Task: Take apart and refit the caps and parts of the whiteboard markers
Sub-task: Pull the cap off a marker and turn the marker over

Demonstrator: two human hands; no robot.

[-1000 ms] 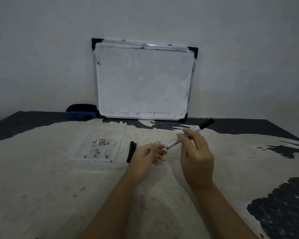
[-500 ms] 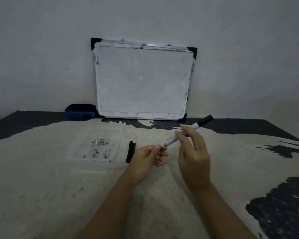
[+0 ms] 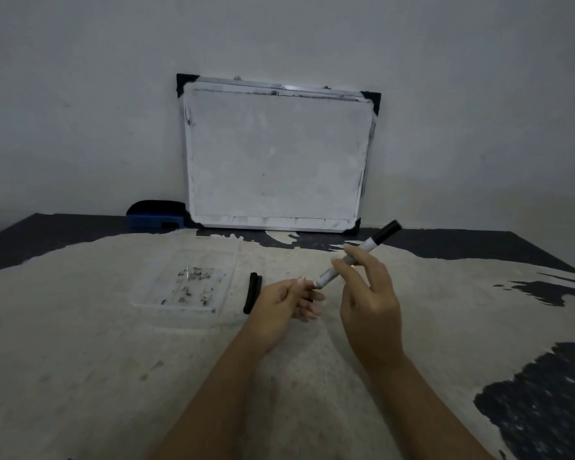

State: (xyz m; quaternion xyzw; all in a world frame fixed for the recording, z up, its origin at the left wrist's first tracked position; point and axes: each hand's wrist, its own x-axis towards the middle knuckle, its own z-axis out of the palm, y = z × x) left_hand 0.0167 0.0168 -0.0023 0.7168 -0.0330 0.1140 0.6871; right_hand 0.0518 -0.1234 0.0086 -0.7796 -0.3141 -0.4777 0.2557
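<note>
While both hands [image 3: 329, 293] grip the marker [image 3: 356, 255], a tray [image 3: 183, 287] lies left.

Marker [image 3: 356, 258] barrel partly hidden behind right hand [image 3: 370, 305] fingers; near tip covered by left hand [image 3: 281, 305], so cannot tell what sits there. Dark specks in tray [image 3: 183, 288] too small to identify. Eraser [image 3: 156, 216] partly hidden behind whiteboard [image 3: 276, 157] at worktop [image 3: 80, 360] far edge. Both forearms cut off by bottom edge.
</note>
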